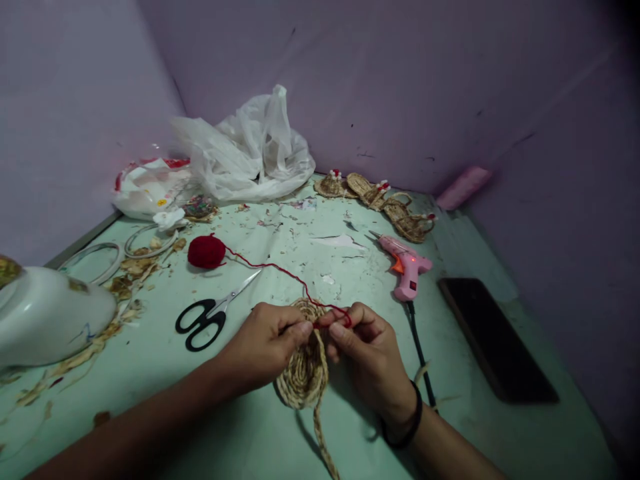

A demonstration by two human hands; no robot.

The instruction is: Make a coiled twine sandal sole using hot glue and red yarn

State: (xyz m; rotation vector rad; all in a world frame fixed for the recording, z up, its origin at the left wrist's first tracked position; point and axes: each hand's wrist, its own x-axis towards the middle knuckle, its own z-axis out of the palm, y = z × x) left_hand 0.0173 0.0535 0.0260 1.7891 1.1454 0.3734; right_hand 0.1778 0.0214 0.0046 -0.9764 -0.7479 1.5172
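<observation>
A length of red yarn (285,271) runs from a red yarn ball (206,252) across the table to my hands. My right hand (370,347) is closed, with the yarn looped over its fingers and pinched near the thumb. Thumb and forefinger pressed together, my left hand (273,343) grips the yarn's short red part between the two hands. Right under the fingers is an oval coil of braided straw (303,377), its loose braid tail hanging toward me. My hands hide the coil's upper middle, and whether the left fingers also grip it is unclear.
Black-handled scissors (215,312) lie left of my hands. A pink glue gun (407,267) and a dark phone (497,340) lie to the right. Small straw sandals (370,192) and a white plastic bag (250,150) are at the back. A white container (55,317) lies far left.
</observation>
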